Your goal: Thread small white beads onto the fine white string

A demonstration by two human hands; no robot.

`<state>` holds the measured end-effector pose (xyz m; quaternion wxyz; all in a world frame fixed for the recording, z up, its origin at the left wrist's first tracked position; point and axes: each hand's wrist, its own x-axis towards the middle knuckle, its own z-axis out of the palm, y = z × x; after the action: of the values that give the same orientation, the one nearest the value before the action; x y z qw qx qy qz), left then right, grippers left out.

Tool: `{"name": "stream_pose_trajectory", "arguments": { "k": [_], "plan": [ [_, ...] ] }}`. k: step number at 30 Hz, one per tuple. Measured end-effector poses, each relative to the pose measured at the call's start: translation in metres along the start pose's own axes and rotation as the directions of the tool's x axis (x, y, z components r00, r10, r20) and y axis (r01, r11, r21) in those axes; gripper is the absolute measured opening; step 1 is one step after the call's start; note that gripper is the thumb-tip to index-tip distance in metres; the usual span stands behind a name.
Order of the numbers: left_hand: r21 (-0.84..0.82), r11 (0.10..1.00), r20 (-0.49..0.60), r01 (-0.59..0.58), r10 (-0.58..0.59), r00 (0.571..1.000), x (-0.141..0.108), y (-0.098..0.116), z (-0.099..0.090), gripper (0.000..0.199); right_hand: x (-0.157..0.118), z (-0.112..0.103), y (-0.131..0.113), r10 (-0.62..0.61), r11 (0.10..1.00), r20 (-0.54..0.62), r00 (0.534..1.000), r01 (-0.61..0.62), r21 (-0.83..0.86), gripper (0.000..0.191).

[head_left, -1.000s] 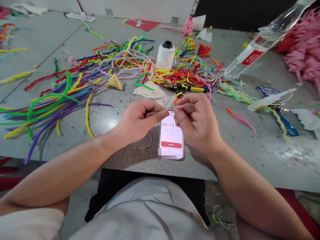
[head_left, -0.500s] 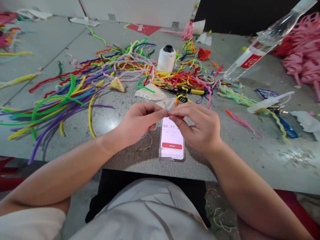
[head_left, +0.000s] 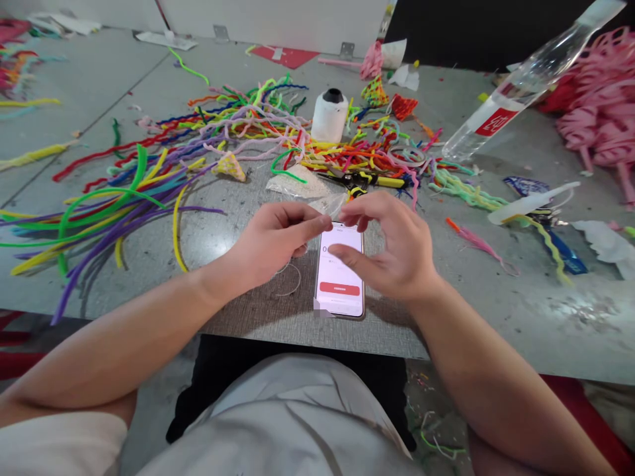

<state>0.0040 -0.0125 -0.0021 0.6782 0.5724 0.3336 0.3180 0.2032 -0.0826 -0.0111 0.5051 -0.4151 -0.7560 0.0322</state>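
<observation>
My left hand [head_left: 272,241] is closed in a pinch above the table, thumb against forefinger. A thin white string [head_left: 299,280] hangs in a curl under its fingers; whatever else sits in the pinch is too small to make out. Close by on the right, my right hand [head_left: 399,244] is open, its thumb apart from the curved fingers, and no object shows between them. Below both hands lies a phone [head_left: 340,270] with a lit timer screen, partly covered by the right thumb. Just beyond the fingers is a clear plastic bag of small white beads [head_left: 295,183].
Black-and-yellow pliers [head_left: 381,180] lie behind my hands, near a white thread spool [head_left: 330,118] standing among colourful fuzzy strips [head_left: 238,125]. A tilted clear bottle [head_left: 520,92] is at the right, beside pink loops [head_left: 595,119]. A white squeeze bottle [head_left: 520,205] lies nearer.
My right thumb and fingers have parted and come away from the left fingertips, where both hands were pinching together. My left hand keeps its pinch almost in place.
</observation>
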Motion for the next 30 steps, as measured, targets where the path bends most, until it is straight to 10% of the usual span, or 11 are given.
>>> {"name": "stream_pose_trajectory", "arguments": {
  "k": [30],
  "plan": [
    [0.007,1.000,0.024,-0.019,0.019,1.000,0.001,-0.001,-0.002,0.036,0.000,0.007,0.005,-0.055,0.997,-0.080,0.995,0.051,-0.056,0.008]
  ]
}}
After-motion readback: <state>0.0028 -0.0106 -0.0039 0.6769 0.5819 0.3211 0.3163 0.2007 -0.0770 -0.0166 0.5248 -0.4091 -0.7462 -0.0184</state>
